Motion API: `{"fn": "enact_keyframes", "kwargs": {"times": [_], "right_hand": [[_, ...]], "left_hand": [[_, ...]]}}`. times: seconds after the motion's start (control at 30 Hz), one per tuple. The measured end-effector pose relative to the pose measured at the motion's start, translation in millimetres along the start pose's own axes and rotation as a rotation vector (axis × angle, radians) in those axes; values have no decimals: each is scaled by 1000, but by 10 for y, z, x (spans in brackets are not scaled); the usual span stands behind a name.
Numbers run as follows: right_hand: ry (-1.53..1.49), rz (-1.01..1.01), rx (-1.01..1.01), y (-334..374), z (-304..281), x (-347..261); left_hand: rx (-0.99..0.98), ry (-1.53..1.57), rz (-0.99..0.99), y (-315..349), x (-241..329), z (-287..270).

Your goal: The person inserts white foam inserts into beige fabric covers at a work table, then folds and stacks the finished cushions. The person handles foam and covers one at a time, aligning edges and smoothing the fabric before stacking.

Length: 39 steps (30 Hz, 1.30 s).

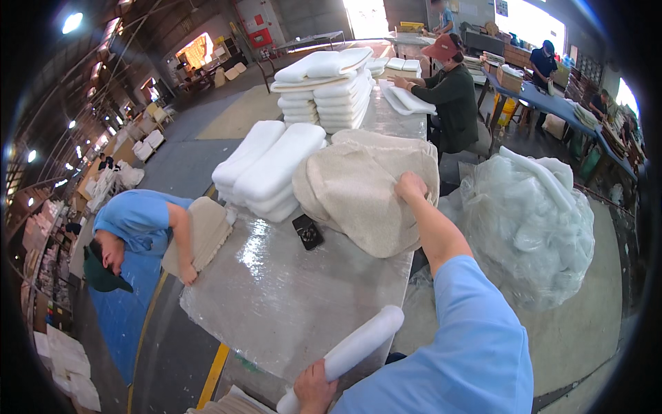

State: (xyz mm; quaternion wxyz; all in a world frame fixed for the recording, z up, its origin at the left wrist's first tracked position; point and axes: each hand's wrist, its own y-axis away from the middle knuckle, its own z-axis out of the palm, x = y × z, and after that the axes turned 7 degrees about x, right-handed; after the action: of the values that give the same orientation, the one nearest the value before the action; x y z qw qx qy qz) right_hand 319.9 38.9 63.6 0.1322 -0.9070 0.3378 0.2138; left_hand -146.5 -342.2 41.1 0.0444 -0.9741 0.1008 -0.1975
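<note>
My left hand grips a rolled white padding sheet near its lower end, at the table's near edge. The roll slants up and to the right. Stretched far forward, my right hand has its fingers bent down onto the top of a pile of beige fabric covers, gripping the cloth of the top one. These covers are floppy with rounded ends, and they hang slightly over the table's right side. Left of them lie thick folded white pads. A small black flat object sits in front of the covers.
Plastic film covers the table. Tall stacks of white pads stand farther along it. At left, a co-worker bends over beige covers. A large clear bag of white padding bulges at right. Another person works at the far end.
</note>
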Motion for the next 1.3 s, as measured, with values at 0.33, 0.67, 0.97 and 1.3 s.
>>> {"fn": "enact_keyframes", "kwargs": {"times": [0.33, 0.67, 0.97, 1.3], "right_hand": [[-23, -512, 368, 455, -25, -225], [-121, -206, -42, 41, -108, 74], [-582, -496, -286, 1067, -1056, -890], [47, -1625, -771, 3129, -85, -989]], "left_hand": [[-44, 4, -45, 110, -189, 157], [-118, -71, -34, -206, -258, 181], [25, -93, 179, 118, -318, -204], [-64, -54, 197, 240, -167, 143]]}}
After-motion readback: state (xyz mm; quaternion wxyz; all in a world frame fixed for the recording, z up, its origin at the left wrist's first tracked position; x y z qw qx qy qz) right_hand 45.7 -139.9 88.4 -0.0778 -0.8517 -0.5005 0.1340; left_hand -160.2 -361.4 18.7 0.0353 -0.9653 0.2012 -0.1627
